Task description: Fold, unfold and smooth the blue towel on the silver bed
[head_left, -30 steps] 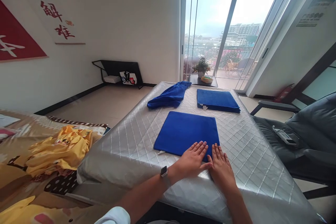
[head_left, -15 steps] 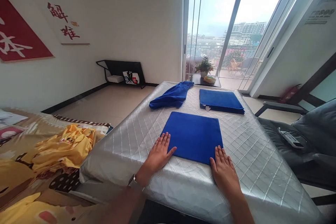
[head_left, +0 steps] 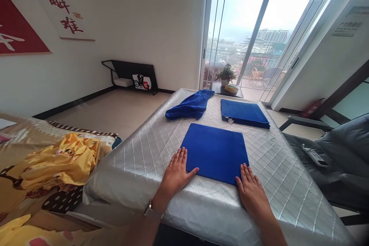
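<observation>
A blue cloth folded into a flat rectangle (head_left: 216,153) lies in front of me on a silver quilted table cover (head_left: 273,153). My left hand (head_left: 177,171) rests flat at its near left corner, thumb spread over the near edge. At the near right corner lies my right hand (head_left: 252,186), fingers stretched out and touching the edge. Neither hand grips anything. Behind, a stack of folded blue cloths (head_left: 245,112) with a white tag sits to the right. A crumpled blue cloth (head_left: 191,104) lies unfolded at the far left.
To the left is a bed with a rumpled yellow cloth (head_left: 66,157). A dark armchair (head_left: 340,161) holding a white power strip (head_left: 315,155) stands on the right. Beyond the far edge, a small table carries a potted plant (head_left: 226,73) before sliding glass doors.
The view has shifted slightly. Both hands stay flat at the near corners of the folded cloth, which keeps its shape. The other cloths have not visibly moved on the table.
</observation>
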Motion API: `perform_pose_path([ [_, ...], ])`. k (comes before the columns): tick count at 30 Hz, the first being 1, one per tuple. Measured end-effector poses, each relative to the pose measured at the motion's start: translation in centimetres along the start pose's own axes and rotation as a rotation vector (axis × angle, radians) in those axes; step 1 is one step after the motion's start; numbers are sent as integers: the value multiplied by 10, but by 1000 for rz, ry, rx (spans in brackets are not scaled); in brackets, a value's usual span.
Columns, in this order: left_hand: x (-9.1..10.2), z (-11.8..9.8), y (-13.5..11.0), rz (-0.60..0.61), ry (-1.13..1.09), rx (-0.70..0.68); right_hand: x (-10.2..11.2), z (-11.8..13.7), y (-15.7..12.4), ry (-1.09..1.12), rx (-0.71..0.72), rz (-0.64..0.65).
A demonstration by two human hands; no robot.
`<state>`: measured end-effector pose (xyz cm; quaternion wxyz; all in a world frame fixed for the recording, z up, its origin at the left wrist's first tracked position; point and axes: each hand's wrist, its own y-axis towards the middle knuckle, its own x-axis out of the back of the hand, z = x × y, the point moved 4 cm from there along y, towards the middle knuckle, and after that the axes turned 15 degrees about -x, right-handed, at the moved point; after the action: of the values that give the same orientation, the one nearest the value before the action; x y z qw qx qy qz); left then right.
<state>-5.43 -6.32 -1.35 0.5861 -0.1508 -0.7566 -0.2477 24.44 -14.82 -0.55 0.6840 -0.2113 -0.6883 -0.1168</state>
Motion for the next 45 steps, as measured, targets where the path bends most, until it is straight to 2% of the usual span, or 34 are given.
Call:
perform_pose_path([
  [6, 4, -4, -1, -9, -17, 9, 10, -1, 16, 8, 67, -66],
  [12, 6, -5, 0, -10, -19, 7, 36, 20, 66, 22, 81, -97],
  [16, 4, -4, -1, -19, -5, 14, 30, 27, 92, 69, 33, -78],
  [21, 1, 0, -2, -41, 34, -7, 17, 27, 97, 112, 26, -82],
  [26, 13, 1, 6, 51, 46, 7, 20, 29, 93, 106, 20, -79],
  [28, 21, -12, 19, 60, 46, -29, 22, 30, 93, 108, 17, -75],
  [31, 23, -56, 55, 62, 10, -250, 22, 30, 93, 116, 16, -73],
  [34, 10, -111, 96, 92, -59, -487, 21, 29, 92, 101, 31, -90],
  [37, -13, -148, 129, 134, -103, -567, 20, 27, 92, 75, 60, -102],
  [39, -26, -156, 140, 150, -114, -564, 20, 26, 92, 74, 60, -102],
  [41, -35, -151, 143, 159, -115, -539, 20, 25, 92, 83, 48, -101],
  [45, -34, -115, 136, 169, -111, -460, 21, 28, 92, 102, 36, -97],
])
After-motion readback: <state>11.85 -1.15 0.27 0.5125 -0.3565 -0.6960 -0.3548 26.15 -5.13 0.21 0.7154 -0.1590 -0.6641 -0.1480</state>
